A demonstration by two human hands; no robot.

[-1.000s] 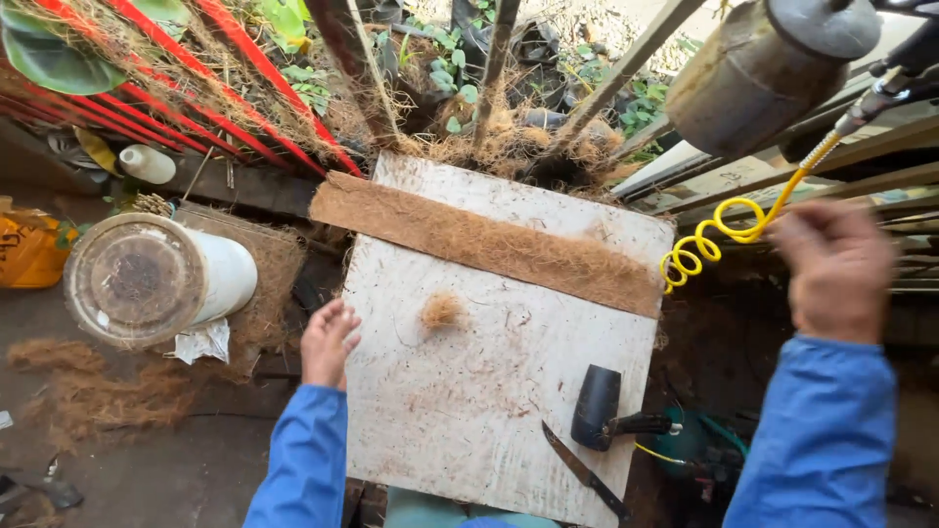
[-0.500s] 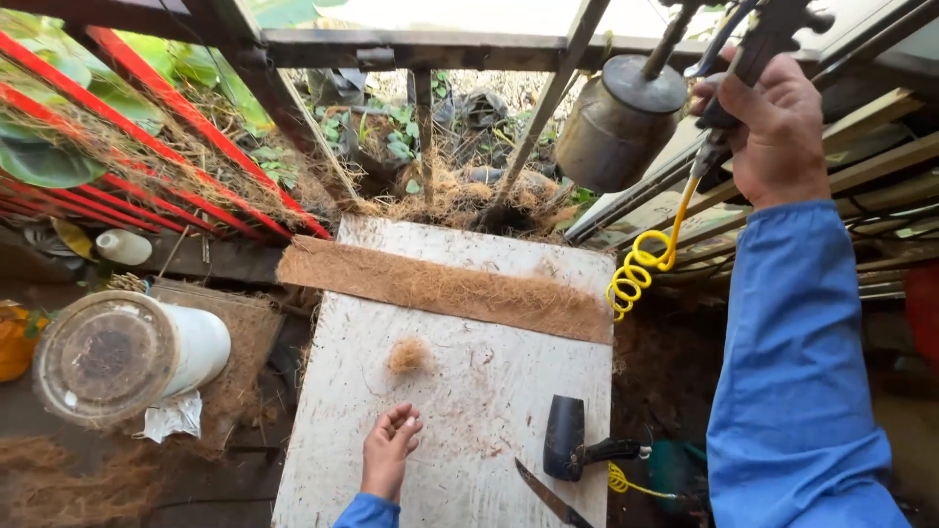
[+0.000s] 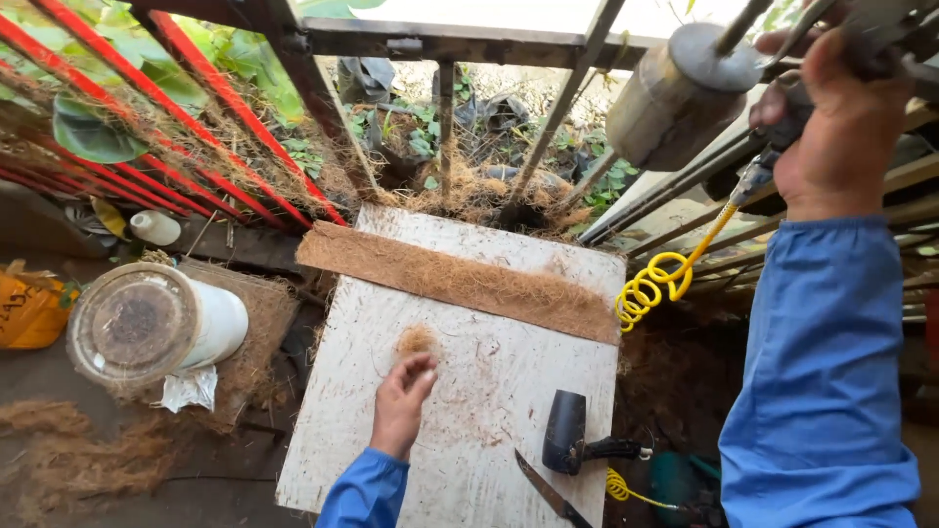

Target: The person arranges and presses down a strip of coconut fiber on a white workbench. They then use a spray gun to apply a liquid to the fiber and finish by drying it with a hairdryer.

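White board (image 3: pixel 489 411): left hand (image 3: pixel 401 401) now touching fibre tuft (image 3: pixel 417 340), fingers together; right hand (image 3: pixel 841 117) stays clamped on spray tool (image 3: pixel 782 147).

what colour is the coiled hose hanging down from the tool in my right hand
Bright yellow. The coiled hose shows best in the head view, hanging below the right hand beside the white board.

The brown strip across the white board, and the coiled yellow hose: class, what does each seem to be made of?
The long brown strip looks like matted plant fibre, perhaps coconut coir: rough, hairy, with loose strands. The coiled yellow hose looks like smooth, glossy plastic, holding a springy spiral.
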